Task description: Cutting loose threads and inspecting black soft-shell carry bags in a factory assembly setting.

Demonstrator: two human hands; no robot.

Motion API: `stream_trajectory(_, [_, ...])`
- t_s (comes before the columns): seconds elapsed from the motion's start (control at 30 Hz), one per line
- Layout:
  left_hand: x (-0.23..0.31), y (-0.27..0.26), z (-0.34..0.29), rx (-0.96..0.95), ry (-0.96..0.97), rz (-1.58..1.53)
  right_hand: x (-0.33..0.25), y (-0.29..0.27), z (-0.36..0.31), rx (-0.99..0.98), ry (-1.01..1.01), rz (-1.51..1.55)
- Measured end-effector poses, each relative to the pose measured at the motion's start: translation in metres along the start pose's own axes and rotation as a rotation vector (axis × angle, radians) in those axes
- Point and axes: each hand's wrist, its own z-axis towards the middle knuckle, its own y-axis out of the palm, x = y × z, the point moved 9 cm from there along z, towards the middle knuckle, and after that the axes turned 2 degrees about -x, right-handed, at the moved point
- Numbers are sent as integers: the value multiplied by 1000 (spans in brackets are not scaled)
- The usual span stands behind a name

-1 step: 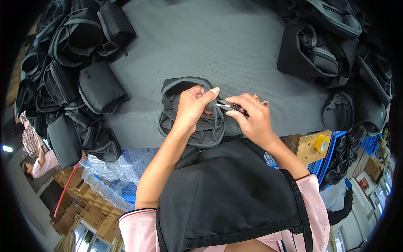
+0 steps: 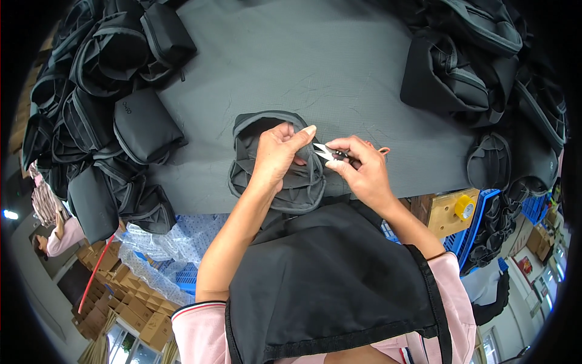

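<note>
A small black pouch [image 2: 242,173] with a grey-trimmed rim lies unzipped at the near edge of the dark table. My left hand [image 2: 277,151] reaches over its mouth, thumb upright and fingers curled, gripping the pouch at its right rim. In my right hand [image 2: 364,165] is a pair of thread snips [image 2: 324,151] with dark handles and an orange loop. Their bright blades stand apart, pointing left at the pouch's rim, close to my left fingertips. Any thread between the blades is too fine to make out.
Black pouches [image 2: 145,124] are heaped along the table's left side, and more black bags [image 2: 451,79] along its right. Loose threads lie on the tabletop [image 2: 273,60]. Yellow tape [image 2: 464,207], a blue crate [image 2: 476,227] and cardboard boxes [image 2: 136,297] are below it. Another person [image 2: 60,233] is far left.
The snips have tilted slightly in my right hand, and their blades now show wider and brighter. My left hand and the pouch have stayed put.
</note>
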Motion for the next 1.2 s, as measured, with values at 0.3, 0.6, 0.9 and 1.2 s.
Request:
stream_trajectory(0.3, [-5, -2, 3, -4, -3, 31, 47, 5, -26, 152, 362, 591])
stream_trajectory(0.6, [-3, 0, 1, -1, 3, 17, 16, -2, -19, 56, 176, 104])
stream_trajectory(0.9, [-4, -1, 3, 6, 7, 25, -14, -3, -9, 125, -157, -311])
stream_trajectory(1.2, [-4, -1, 0, 6, 5, 32, 12, -8, -18, 235, 119, 109])
